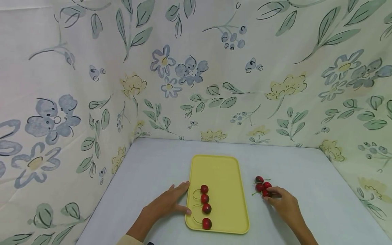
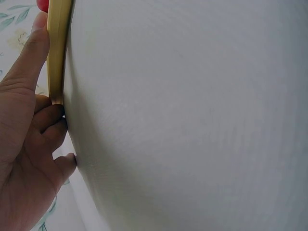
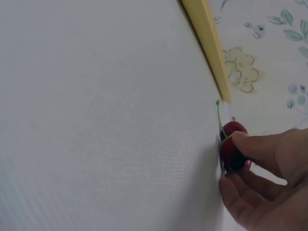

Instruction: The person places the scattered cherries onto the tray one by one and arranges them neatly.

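Observation:
A yellow tray lies on the table with several red cherries in a column along its left side, stems pointing left. My left hand rests at the tray's left edge, its thumb and fingertips touching the rim and the fingers spread. To the right of the tray is a small cluster of cherries. At the near end of that cluster, my right hand pinches a cherry between thumb and fingers. Its green stem sticks up past the thumb, and the fingers partly hide the fruit.
A white tabletop spreads around the tray. Floral cloth hangs behind the table and along both sides. The tray's raised rim stands beyond the right hand in the right wrist view.

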`<state>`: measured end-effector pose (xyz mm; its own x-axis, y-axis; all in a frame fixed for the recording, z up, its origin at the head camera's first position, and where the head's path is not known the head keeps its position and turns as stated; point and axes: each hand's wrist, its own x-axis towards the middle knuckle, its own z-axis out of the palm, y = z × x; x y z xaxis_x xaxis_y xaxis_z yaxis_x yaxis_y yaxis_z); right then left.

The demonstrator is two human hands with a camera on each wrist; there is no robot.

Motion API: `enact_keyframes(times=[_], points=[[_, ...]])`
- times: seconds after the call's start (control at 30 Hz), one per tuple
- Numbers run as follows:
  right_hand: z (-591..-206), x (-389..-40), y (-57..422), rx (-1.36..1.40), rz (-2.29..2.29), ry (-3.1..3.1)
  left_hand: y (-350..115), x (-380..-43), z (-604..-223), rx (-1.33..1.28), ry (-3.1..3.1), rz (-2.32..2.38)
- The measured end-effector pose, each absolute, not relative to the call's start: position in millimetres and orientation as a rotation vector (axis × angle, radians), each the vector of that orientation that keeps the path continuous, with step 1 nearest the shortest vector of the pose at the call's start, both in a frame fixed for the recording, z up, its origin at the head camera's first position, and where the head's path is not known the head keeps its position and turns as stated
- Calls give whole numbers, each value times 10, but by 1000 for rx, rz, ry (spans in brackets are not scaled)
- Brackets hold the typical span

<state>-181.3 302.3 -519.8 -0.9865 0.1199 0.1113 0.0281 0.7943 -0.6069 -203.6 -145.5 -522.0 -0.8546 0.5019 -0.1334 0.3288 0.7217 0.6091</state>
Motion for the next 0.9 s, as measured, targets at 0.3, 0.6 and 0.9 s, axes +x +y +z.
enact_keyframes(times=[0.3,0.6,0.9], points=[[-5211,-1816,3035,-140,968,-2871,-1456,-2025,-5194,673,2644,856],[-5162,-1780,3034,-154,976,-2885,-1459,-2030,-5217,637,2636,863],[-5075,-1754,2971,-157,992,-2857,-1463,-2056,-5256,638,2640,852]])
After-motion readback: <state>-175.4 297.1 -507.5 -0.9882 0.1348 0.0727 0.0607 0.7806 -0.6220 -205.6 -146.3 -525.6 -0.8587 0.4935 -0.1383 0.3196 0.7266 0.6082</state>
